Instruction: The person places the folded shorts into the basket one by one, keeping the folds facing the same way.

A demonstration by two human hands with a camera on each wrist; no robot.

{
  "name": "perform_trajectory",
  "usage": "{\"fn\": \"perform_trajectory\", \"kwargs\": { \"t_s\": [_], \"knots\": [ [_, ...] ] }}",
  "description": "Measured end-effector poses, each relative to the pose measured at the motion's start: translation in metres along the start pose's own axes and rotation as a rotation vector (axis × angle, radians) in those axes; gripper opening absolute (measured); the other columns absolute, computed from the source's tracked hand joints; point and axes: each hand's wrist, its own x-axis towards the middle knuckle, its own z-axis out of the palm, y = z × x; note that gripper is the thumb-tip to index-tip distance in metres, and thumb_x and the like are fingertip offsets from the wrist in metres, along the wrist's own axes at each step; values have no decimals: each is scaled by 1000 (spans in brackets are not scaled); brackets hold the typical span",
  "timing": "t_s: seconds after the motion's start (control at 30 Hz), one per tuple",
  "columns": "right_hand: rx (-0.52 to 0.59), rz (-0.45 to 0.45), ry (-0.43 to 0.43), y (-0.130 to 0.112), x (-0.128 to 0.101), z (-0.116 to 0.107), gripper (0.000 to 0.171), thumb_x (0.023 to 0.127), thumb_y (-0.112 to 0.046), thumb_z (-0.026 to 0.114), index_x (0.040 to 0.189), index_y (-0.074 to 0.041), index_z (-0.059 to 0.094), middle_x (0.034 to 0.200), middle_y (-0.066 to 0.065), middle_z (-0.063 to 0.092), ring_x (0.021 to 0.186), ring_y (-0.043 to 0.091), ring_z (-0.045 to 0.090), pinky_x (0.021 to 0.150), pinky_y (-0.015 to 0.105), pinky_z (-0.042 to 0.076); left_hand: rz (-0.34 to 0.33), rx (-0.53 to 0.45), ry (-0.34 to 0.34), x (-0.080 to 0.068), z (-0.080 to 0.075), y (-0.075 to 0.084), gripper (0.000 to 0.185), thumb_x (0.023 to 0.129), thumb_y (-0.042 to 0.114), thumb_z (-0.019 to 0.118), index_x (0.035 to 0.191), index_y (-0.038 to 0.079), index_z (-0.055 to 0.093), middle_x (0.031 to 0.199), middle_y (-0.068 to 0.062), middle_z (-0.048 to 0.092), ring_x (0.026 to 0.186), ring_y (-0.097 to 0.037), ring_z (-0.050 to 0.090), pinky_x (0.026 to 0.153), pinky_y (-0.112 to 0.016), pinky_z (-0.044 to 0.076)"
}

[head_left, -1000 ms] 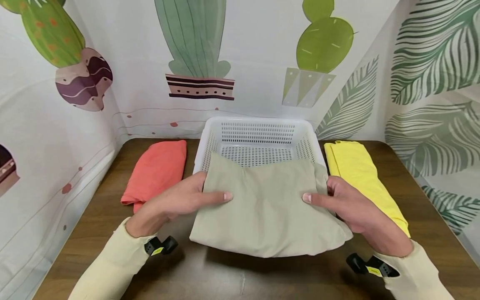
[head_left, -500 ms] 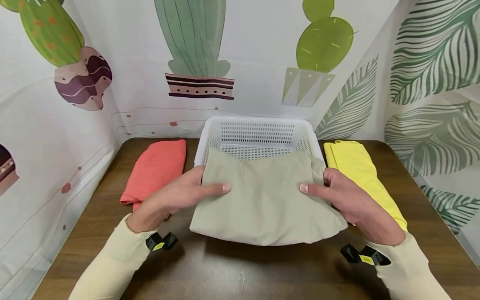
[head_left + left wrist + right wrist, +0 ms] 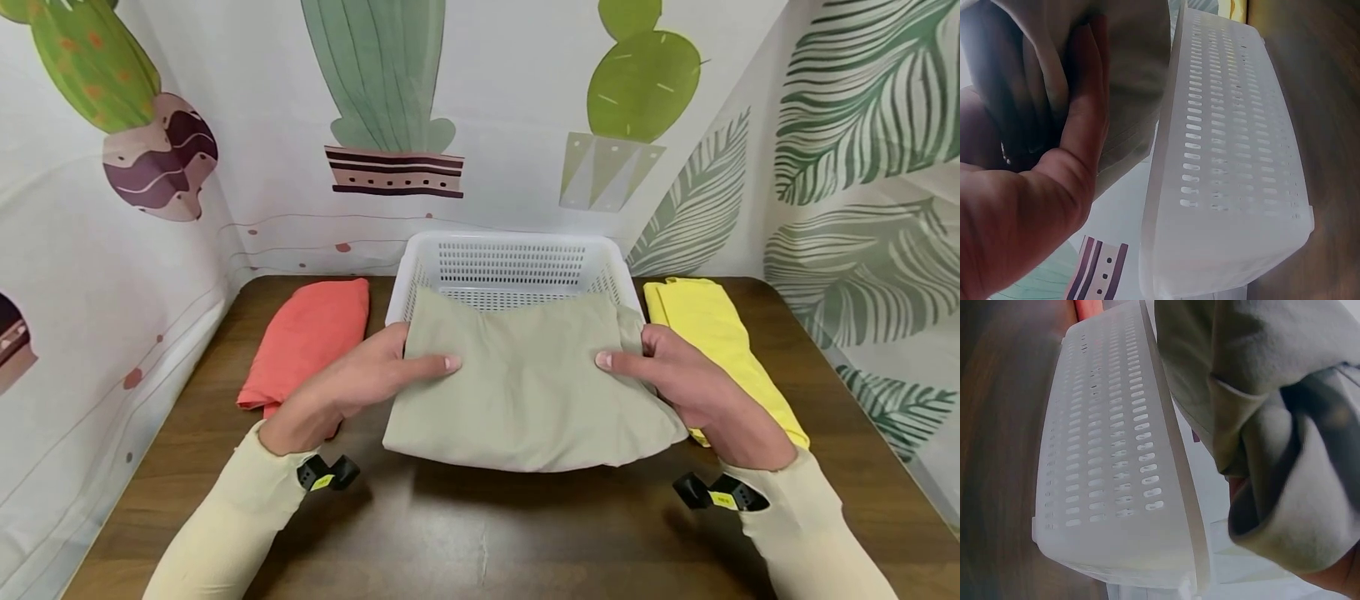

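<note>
Both sides pinched: left hand [image 3: 352, 387] and right hand [image 3: 686, 387] holding the folded sage-green cloth [image 3: 525, 387] level over the white basket's [image 3: 517, 250] near rim; best kept flat, lowered evenly between grips

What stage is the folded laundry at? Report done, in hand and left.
Done: nothing lies in the white basket where its inside shows. In hand: the left hand and right hand grip the folded beige cloth by its sides, held above the basket's near rim. Left: the folded red cloth and the folded yellow cloth lie on the table beside the basket.
</note>
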Motion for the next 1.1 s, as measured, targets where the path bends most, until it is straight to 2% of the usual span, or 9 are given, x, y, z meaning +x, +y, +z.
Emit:
{"fn": "perform_trajectory", "kwargs": {
  "t_s": [0.27,0.5,0.67,0.97,1.1],
  "knots": [
    [12,7,-5,-1,5,-4,19,109,-6,55,128,-7,59,112,10,78,93,31,79,79,51,63,1,-6,13,5,-4,-1,33,105,20,69,133,4,62,121,-17,75,101,-38,77,86,-50,63],
    [-6,-4,0,-3,12,-7,17,109,-7,55,126,-6,60,110,11,78,92,29,80,78,47,64,17,4,25,9,-7,-3,33,105,21,68,134,6,62,122,-16,75,103,-37,77,89,-47,62],
    [13,-14,-19,-4,18,-10,15,110,-6,54,123,-5,60,108,10,78,90,27,80,77,45,64,13,-8,42,12,-9,-3,32,105,20,68,132,6,62,122,-17,74,103,-37,77,88,-49,63],
    [37,10,4,-2,25,-13,13,110,-7,55,120,-5,62,105,10,78,87,26,80,74,44,65,-1,-9,59,16,-12,-3,31,105,20,68,131,5,64,121,-17,75,104,-34,77,88,-48,63],
    [28,10,16,-3,26,-14,13,110,-8,55,120,-5,62,106,10,79,88,26,80,75,43,65,13,-11,54,19,-12,-4,31,105,20,68,132,5,64,121,-17,75,104,-34,76,89,-47,62]
  ]
}}
